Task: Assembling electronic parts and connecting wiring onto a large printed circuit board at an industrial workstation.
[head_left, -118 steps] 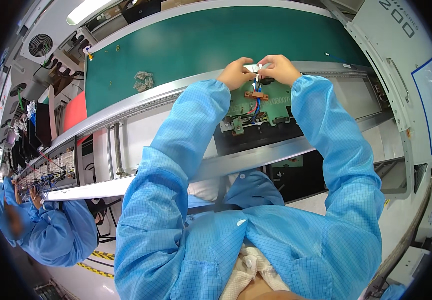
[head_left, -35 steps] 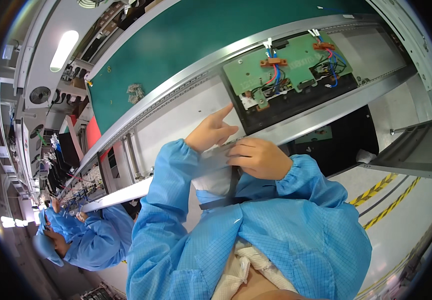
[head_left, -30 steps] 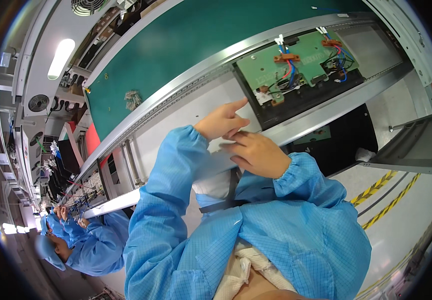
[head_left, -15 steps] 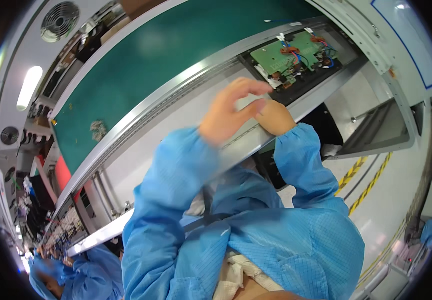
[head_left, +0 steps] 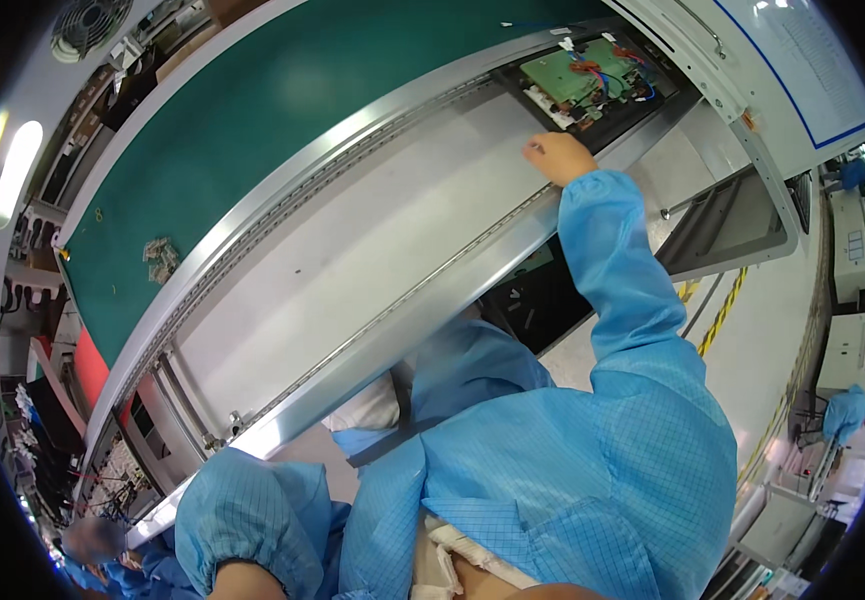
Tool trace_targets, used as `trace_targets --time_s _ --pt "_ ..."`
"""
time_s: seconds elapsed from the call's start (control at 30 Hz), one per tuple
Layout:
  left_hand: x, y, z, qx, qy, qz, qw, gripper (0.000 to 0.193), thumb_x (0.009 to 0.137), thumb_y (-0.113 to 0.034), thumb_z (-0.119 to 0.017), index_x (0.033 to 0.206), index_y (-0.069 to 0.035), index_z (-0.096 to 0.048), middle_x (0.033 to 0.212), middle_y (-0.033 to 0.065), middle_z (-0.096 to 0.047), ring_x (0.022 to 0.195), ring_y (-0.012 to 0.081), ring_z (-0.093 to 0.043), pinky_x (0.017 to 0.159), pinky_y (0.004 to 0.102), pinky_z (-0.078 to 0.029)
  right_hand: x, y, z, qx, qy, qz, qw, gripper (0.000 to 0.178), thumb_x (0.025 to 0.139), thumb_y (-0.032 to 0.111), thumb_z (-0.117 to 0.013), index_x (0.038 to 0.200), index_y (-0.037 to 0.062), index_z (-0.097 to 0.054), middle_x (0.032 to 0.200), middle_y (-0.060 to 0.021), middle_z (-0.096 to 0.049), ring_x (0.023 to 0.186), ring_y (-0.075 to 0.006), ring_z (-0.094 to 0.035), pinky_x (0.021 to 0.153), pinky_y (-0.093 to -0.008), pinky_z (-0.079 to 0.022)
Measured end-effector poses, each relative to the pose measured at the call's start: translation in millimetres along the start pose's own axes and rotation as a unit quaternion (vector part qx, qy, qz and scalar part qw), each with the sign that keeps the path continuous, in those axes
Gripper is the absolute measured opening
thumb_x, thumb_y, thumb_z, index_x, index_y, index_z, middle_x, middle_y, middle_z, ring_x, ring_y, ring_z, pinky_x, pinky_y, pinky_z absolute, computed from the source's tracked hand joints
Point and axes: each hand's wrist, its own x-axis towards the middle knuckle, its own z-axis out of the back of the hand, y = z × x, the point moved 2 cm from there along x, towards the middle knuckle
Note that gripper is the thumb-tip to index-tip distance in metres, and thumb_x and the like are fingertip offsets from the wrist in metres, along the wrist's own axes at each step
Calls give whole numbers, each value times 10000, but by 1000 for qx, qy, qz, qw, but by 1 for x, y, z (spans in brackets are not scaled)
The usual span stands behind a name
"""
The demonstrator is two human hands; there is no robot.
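Note:
My right hand (head_left: 560, 158) is curled closed above the near rail of the conveyor (head_left: 382, 210), beside the lower left corner of a black tray (head_left: 612, 127). Whatever its fingers hold, if anything, is hidden. On the tray lies a green circuit board assembly (head_left: 557, 78) with red, blue and black wires, white connectors and dark parts. My left hand is out of the picture; only the blue left sleeve (head_left: 252, 505) and a bit of bare wrist show at the lower edge.
A green mat (head_left: 252, 130) runs beyond the far rail, with a small pile of pale parts (head_left: 161, 260) on it. Below the near rail is a dark panel (head_left: 542, 310). A white cabinet (head_left: 792, 70) stands at the right; a co-worker in blue (head_left: 167, 570) is at lower left.
My left hand has swung away from beside my right hand, down and left out of view. My right hand sits higher in the picture, fingers now curled. The view has shifted slightly.

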Motion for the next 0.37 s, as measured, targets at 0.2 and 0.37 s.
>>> trace_targets --time_s 0.2,0.37 --pt "-9 -1 4 -19 37 -20 999 289 766 16 -551 1016 -65 -669 1020 -2 -662 780 80 -632 599 213 -493 16 -59 17 -91 36 -108 989 354 837 340 -546 985 49 -684 1005 -191 -655 960 -366 -612 846 -447 -483" --pt "-10 -26 8 105 74 -17 992 234 761 15 -548 942 -63 -673 873 15 -668 665 99 -618 563 211 -490 28 -86 17 -74 23 -157 985 328 840 304 -490 912 59 -695 806 -103 -707 760 -228 -684 737 -397 -518"
